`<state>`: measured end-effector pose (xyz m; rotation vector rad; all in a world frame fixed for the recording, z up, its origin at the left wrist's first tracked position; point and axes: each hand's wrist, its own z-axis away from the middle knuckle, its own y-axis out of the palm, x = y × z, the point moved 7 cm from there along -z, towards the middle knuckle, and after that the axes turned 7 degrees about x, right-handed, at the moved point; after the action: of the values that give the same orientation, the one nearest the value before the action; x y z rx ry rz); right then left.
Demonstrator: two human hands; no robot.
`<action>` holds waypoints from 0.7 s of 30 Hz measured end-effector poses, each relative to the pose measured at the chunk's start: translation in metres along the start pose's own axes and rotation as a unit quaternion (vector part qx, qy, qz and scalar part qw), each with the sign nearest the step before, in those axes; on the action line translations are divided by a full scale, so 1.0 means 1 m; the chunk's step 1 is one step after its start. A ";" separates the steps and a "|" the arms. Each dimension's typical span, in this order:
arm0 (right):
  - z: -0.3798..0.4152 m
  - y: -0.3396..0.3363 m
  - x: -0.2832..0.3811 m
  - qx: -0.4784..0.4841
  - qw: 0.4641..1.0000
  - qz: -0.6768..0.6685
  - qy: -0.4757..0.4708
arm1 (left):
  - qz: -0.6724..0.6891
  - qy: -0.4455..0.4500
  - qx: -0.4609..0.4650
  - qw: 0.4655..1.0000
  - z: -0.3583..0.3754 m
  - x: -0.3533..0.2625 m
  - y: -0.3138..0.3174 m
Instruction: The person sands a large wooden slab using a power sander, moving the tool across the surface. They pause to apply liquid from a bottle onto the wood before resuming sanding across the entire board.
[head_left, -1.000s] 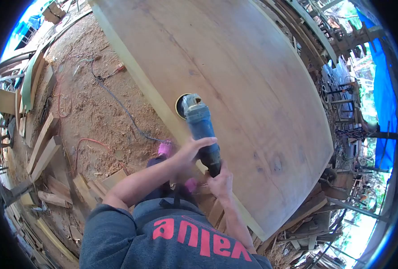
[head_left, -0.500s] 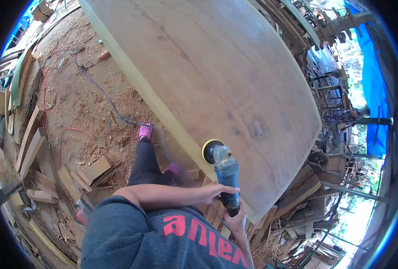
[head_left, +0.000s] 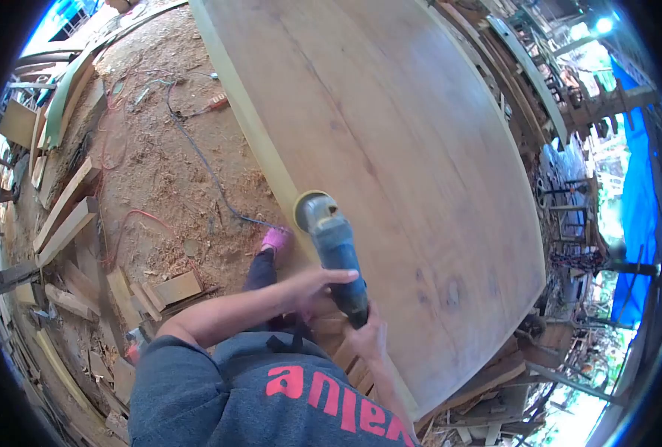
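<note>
From the head view we look down on a big wooden slab (head_left: 391, 171) that fills the centre and upper right of the frame, its pale edge (head_left: 260, 141) running from the top middle down toward the lower centre. We hold a blue sander (head_left: 335, 249) with both hands, just left of centre. Its yellow-rimmed disc (head_left: 305, 205) sits right at the slab's edge, though we cannot tell whether it rests on the top face or on the side of the rim. Our left hand (head_left: 312, 287) lies over the sander's body with fingers curled around it and the thumb stretched out along the top. Our right hand (head_left: 364, 335) is closed around the dark rear grip, below the left hand in the frame. A blue cord (head_left: 204, 167) trails across the sawdust-covered ground (head_left: 152, 186) at the left, toward the upper left. A pink shoe (head_left: 275, 238) stands just beside the slab's edge, under the sander. Planks (head_left: 66, 216) and offcuts lie along the left side, and more timber is stacked at the lower right. We judge the step in hand to be sanding along this near edge of the slab. The next move likely calls for a firm two-handed grip, steady pressure with the disc kept flat, and feet and cord kept clear of the disc.
</note>
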<state>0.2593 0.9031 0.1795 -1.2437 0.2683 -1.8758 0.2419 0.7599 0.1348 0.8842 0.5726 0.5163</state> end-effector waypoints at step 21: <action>0.105 -0.028 -0.073 -0.172 0.981 -0.013 0.090 | -0.075 -0.071 0.102 0.989 -0.059 0.115 0.060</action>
<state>0.3434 1.0020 0.1989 -1.3064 0.7020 -2.0252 0.2774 0.8976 0.1258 1.0538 0.5629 0.2579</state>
